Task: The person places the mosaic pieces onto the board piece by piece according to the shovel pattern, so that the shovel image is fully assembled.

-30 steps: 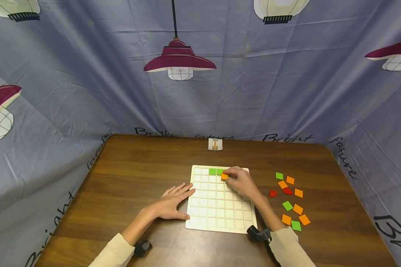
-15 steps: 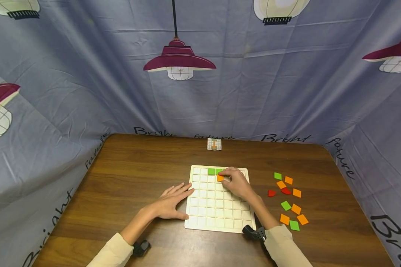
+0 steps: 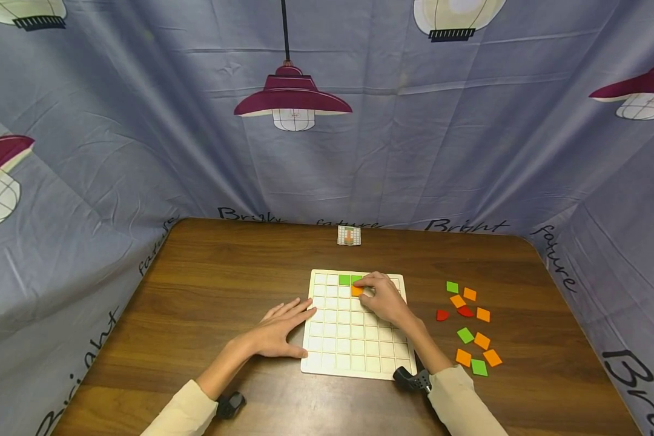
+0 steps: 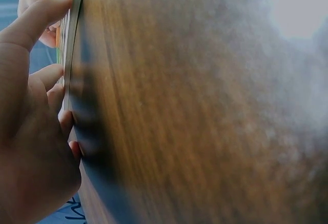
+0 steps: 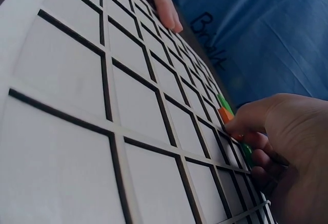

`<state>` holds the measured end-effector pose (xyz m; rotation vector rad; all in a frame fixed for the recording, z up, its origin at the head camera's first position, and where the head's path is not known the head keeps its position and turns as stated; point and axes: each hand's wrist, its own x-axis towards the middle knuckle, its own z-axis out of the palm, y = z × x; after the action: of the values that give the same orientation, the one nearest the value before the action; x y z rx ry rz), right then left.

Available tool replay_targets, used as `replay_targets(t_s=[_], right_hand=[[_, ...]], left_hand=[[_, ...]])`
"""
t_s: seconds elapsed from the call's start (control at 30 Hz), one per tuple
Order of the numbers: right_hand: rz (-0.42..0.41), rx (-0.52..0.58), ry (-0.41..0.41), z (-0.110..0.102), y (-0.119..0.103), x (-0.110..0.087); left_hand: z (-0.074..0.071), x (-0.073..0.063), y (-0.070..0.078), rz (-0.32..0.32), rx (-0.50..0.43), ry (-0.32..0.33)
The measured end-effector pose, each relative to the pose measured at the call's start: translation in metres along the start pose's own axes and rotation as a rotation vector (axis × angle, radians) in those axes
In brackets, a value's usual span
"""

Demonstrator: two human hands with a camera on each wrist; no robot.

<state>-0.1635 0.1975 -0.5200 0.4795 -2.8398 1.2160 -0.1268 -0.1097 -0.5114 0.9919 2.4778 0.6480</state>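
Observation:
A pale grid board point(image 3: 344, 332) lies on the wooden table. Two green square tiles point(image 3: 344, 280) show in its far row. My right hand point(image 3: 387, 301) pinches an orange square tile point(image 3: 356, 291) between thumb and fingertips, at a cell just below the right green one. In the right wrist view the orange tile point(image 5: 225, 115) looks tilted at the thumb, with green behind it; whether it is fully seated in the cell cannot be told. My left hand point(image 3: 280, 333) rests with fingers spread along the board's left edge, fingertips and thumb touching the rim.
Loose orange tiles point(image 3: 483, 314), green tiles point(image 3: 479, 367) and red curved-edged pieces point(image 3: 442, 315) lie scattered right of the board. A small card point(image 3: 349, 235) with a grid picture lies at the table's back edge. A printed curtain point(image 3: 387, 163) hangs behind the table.
My right hand has moved slightly left with the orange tile, which went from askew near the second green tile to lined up below it. The left hand has stayed at the board's edge.

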Motion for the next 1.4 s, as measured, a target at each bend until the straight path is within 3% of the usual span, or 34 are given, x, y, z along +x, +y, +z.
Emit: replay_targets(t_s=[0.5, 1.4], right_hand=[[0.036, -0.002, -0.005, -0.0025, 0.0009, 0.0001], [-0.01, 0.022, 0.001, -0.005, 0.0014, -0.0005]], left_hand=[[-0.0008, -0.0002, 0.0004, -0.002, -0.006, 0.003], [-0.0015, 0.0008, 0.001, -0.007, 0.003, -0.001]])
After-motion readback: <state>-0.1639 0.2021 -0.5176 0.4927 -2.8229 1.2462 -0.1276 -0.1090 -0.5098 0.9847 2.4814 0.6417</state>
